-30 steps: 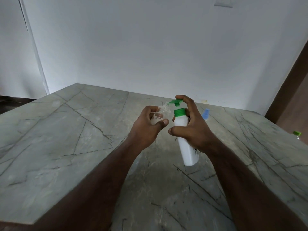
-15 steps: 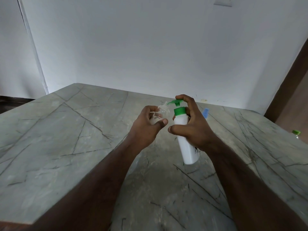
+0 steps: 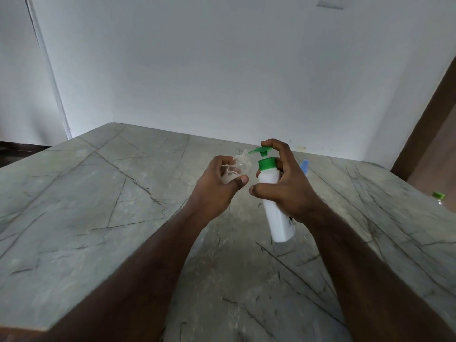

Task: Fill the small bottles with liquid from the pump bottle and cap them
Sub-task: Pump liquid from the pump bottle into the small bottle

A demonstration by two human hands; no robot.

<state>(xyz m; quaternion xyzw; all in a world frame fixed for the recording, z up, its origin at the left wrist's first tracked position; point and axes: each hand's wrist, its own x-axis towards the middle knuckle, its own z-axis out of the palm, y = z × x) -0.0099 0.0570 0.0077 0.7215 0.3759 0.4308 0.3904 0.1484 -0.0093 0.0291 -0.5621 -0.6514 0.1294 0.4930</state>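
Observation:
My right hand [image 3: 286, 188] grips a white pump bottle [image 3: 277, 213] with a green collar and green pump head [image 3: 261, 150], held above the table and tilted. The index finger lies on top of the pump head. Its spout points left at the open threaded mouth of a small clear bottle [image 3: 240, 164]. My left hand [image 3: 217, 188] holds that small bottle, fingers and thumb curled round its body, so most of it is hidden.
A grey marble table [image 3: 98, 193] lies under both hands. A small blue item [image 3: 304, 166] sits on it behind my right hand. A clear bottle with a green cap [image 3: 438, 196] shows at the right edge. A white wall stands behind.
Both hands hold almost the same pose. The pump head sits a little higher above the green collar than before.

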